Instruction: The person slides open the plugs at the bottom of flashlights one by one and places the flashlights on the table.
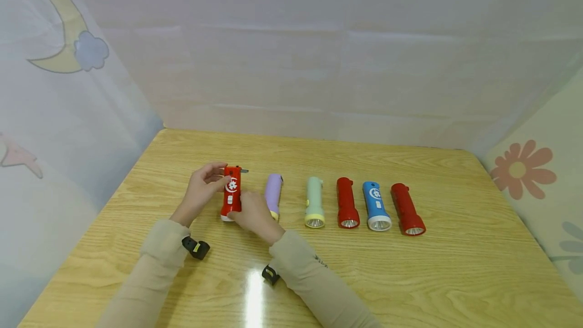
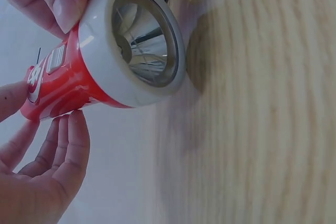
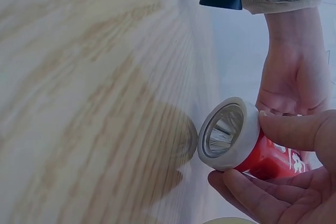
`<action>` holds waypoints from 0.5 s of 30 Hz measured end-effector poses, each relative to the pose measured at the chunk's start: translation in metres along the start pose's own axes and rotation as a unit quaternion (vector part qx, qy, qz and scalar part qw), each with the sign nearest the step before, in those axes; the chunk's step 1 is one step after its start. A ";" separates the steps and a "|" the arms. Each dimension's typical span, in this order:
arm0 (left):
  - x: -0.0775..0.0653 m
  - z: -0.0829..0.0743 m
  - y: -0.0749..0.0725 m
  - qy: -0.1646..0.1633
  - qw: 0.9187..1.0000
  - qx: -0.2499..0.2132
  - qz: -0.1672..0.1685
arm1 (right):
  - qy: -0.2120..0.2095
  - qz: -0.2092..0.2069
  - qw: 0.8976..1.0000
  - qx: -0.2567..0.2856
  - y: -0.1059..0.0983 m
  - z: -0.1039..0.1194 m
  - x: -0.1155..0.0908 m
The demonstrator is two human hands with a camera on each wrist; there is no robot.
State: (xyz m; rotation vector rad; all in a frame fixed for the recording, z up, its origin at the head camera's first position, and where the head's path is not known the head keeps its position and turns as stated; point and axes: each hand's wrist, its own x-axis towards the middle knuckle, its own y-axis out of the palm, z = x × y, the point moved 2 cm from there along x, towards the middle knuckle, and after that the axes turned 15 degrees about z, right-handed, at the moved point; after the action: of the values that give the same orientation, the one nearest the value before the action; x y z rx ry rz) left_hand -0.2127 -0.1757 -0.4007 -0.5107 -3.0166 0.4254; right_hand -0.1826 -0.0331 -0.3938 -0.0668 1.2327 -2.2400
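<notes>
A red flashlight (image 1: 232, 194) with a white head, a white switch and a white flower print is held at the left of the table, lens end toward me. My left hand (image 1: 201, 190) grips its body from the left, thumb on the printed side. From the right, my right hand (image 1: 256, 212) pinches it near the head. A thin grey piece (image 1: 244, 170) sticks out sideways at the tail end. In the left wrist view the clear lens (image 2: 147, 38) and silver reflector face the camera. The right thumb (image 3: 294, 129) presses by the white rim in the right wrist view.
To the right, several flashlights lie in a row: purple (image 1: 273, 194), pale green (image 1: 314, 199), red (image 1: 346, 201), blue (image 1: 376, 204) and another red (image 1: 406, 206). They lie on a wooden table (image 1: 410, 277), with printed cloth (image 1: 291, 65) around its back and sides.
</notes>
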 end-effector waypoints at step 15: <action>-0.007 0.004 0.000 -0.006 0.999 -0.005 0.053 | -0.008 -0.004 1.000 0.011 0.000 -0.002 0.001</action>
State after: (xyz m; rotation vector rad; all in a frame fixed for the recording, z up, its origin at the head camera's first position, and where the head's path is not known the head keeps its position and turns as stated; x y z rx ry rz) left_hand -0.2064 -0.1790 -0.4045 -0.6743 -3.0136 0.4206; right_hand -0.1841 -0.0325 -0.3949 -0.0813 1.2002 -2.2556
